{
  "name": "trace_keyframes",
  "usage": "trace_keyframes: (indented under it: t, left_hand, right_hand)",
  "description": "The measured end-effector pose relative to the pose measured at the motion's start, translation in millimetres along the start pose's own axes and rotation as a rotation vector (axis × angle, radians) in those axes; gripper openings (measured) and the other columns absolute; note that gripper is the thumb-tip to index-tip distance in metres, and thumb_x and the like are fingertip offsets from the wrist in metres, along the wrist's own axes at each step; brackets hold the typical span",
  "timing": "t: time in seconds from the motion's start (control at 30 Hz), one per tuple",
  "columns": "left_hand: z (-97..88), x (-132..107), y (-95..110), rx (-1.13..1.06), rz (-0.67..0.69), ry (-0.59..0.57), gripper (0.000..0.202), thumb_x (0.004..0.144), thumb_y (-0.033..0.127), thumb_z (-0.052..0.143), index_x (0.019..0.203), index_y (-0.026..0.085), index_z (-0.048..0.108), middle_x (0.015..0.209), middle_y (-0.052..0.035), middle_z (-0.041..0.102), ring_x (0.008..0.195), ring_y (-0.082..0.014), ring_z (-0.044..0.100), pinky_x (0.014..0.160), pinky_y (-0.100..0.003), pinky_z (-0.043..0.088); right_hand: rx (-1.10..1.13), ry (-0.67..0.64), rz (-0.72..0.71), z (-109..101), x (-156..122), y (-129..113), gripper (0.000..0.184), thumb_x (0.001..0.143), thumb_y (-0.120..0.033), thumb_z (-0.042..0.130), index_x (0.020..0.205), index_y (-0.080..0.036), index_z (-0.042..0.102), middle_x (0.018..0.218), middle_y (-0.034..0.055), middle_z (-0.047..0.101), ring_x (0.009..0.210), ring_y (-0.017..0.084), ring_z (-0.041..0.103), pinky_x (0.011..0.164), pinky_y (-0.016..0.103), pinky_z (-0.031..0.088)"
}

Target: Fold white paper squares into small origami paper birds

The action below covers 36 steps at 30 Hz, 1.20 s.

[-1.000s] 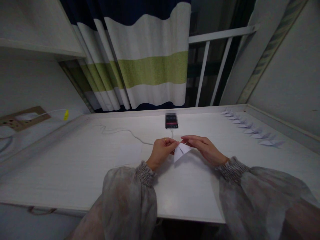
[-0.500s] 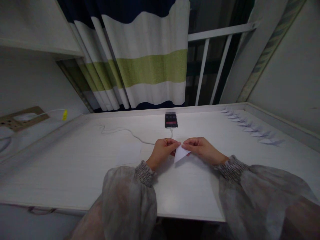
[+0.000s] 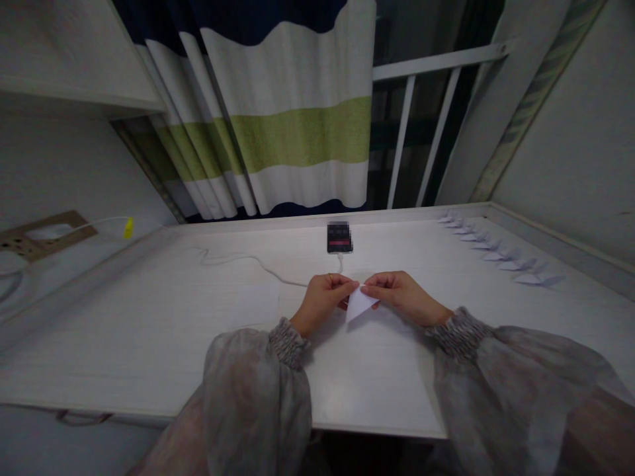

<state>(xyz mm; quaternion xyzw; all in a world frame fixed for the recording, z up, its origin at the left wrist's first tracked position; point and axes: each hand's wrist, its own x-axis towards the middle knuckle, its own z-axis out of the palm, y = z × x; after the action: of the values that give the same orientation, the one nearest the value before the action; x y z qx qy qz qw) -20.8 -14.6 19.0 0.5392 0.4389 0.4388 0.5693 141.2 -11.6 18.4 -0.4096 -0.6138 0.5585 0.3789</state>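
Note:
A small white piece of folded paper [image 3: 359, 305] is held above the desk, its pointed end hanging down toward me. My left hand [image 3: 325, 296] pinches its upper left edge between thumb and fingers. On the other side, my right hand [image 3: 397, 291] grips the upper right edge in the same way, with the thumb on top. Both thumbs come close together at the paper's top. The fingertips behind the paper are partly hidden. Left of my left hand, flat white paper [image 3: 255, 304] lies on the desk.
The white desk [image 3: 149, 344] runs to a curtain [image 3: 297, 132] and a barred window. A phone [image 3: 339, 238] with a white cable [image 3: 268, 268] lies beyond my hands. Several folded paper figures [image 3: 501, 254] line the right side. A power strip [image 3: 49, 235] is at the left.

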Motion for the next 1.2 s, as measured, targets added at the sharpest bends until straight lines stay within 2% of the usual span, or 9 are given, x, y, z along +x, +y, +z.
trace_keyframes:
  t: [0.33, 0.73, 0.93, 1.2]
  left_hand:
    - [-0.2, 2.5, -4.9, -0.007, -0.063, -0.058, 0.028, 0.058, 0.033, 0.069, 0.071, 0.009, 0.063, 0.064, -0.0036, 0.06, 0.052, -0.0081, 0.052, 0.044, -0.019, 0.04]
    - [1.1, 0.7, -1.9, -0.038, -0.036, 0.002, 0.021, 0.055, 0.028, 0.07, 0.061, 0.009, 0.062, 0.056, -0.0018, 0.058, 0.048, -0.0078, 0.05, 0.047, -0.021, 0.039]
    - [0.2, 0.4, -2.5, -0.08, -0.04, -0.009, 0.027, 0.054, 0.033, 0.069, 0.062, 0.009, 0.062, 0.054, -0.0026, 0.058, 0.048, -0.0092, 0.051, 0.047, -0.022, 0.039]
    - [2.0, -0.8, -2.6, -0.128, -0.002, 0.036, 0.026, 0.056, 0.034, 0.068, 0.052, 0.011, 0.056, 0.046, 0.002, 0.052, 0.041, -0.0068, 0.046, 0.044, -0.021, 0.035]
  right_hand:
    - [-0.032, 0.042, -0.002, 1.3, -0.4, 2.7, 0.024, 0.062, -0.036, 0.066, 0.064, -0.013, 0.06, 0.057, -0.0023, 0.057, 0.051, 0.006, 0.048, 0.052, 0.021, 0.039]
    - [-0.037, 0.029, -0.018, 2.8, -0.9, 0.6, 0.021, 0.061, -0.033, 0.067, 0.064, -0.013, 0.061, 0.056, -0.0027, 0.057, 0.051, 0.006, 0.048, 0.052, 0.021, 0.038]
    - [-0.064, 0.027, -0.047, 1.5, -0.8, 1.8, 0.021, 0.062, -0.033, 0.066, 0.065, -0.013, 0.062, 0.056, -0.0019, 0.058, 0.051, 0.007, 0.049, 0.052, 0.022, 0.039]
    - [0.066, 0.006, -0.002, 7.6, -4.2, -4.7, 0.028, 0.059, -0.04, 0.067, 0.063, -0.012, 0.063, 0.057, 0.0001, 0.06, 0.053, 0.009, 0.051, 0.054, 0.025, 0.042]
